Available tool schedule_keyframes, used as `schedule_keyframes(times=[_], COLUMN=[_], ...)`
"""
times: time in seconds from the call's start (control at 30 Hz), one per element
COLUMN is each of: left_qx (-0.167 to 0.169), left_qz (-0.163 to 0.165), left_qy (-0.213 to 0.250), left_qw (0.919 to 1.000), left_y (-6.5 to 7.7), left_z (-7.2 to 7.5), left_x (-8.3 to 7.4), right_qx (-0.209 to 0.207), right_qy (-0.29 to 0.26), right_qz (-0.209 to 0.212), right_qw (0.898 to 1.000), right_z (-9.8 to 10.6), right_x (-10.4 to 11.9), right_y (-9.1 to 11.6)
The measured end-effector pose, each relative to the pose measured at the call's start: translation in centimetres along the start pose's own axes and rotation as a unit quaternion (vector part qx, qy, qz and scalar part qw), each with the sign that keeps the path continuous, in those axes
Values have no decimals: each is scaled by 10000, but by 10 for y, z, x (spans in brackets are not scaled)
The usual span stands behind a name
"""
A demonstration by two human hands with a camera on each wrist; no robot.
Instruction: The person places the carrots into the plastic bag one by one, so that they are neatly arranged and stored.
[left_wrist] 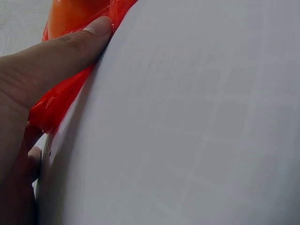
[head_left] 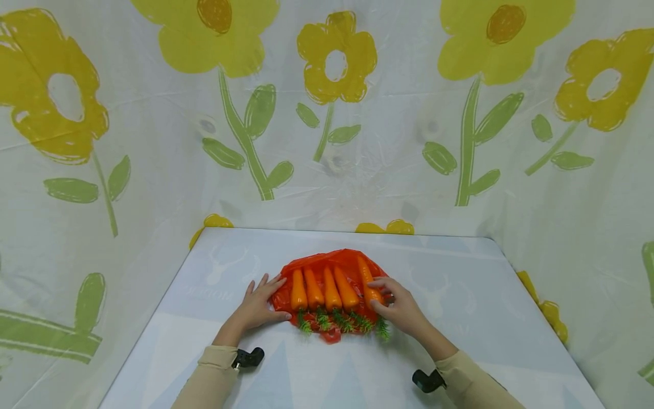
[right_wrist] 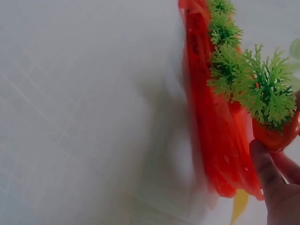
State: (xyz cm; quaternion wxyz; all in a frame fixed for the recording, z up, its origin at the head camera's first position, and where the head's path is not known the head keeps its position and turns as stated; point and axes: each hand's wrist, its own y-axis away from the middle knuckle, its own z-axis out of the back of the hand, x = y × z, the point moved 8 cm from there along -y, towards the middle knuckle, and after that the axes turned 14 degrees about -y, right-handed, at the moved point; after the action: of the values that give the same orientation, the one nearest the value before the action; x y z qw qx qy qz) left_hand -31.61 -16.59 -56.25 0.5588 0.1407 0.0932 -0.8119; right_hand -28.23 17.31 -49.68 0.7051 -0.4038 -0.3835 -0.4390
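Observation:
Several toy carrots with green leafy tops lie in a row on a red plastic bag (head_left: 331, 336), tips pointing away. My right hand (head_left: 401, 307) grips the rightmost carrot (head_left: 365, 275) between thumb and fingers near its thick end. Close up in the right wrist view, that carrot's green top (right_wrist: 267, 91) stands beside my thumb. My left hand (head_left: 258, 307) rests at the bag's left edge, fingers spread and fairly straight. Its thumb (left_wrist: 70, 49) lies along the red plastic in the left wrist view. The leftmost carrot (head_left: 298, 289) is just beyond that hand.
The bag lies on a pale table (head_left: 460, 284) with faint deer and triangle prints. Behind and around the table hangs a white curtain (head_left: 388, 142) with yellow flowers. A black wrist device (head_left: 428, 380) sits at the right cuff, another (head_left: 248, 358) at the left.

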Motion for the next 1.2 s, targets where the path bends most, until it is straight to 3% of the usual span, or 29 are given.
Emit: schedule_keyframes(times=[0.67,1.2], left_qx=[-21,5], left_qz=[-5,-27], left_qy=[-2,28], left_qw=[10000,10000], left_y=[-1,0], left_z=[-1,1], left_x=[1,0], right_qx=[-21,-31], right_qy=[226,410], right_qz=[-127,-601], right_qw=[9997,9973], right_z=[-8,-14], right_x=[-20,-32], right_y=[-10,-16])
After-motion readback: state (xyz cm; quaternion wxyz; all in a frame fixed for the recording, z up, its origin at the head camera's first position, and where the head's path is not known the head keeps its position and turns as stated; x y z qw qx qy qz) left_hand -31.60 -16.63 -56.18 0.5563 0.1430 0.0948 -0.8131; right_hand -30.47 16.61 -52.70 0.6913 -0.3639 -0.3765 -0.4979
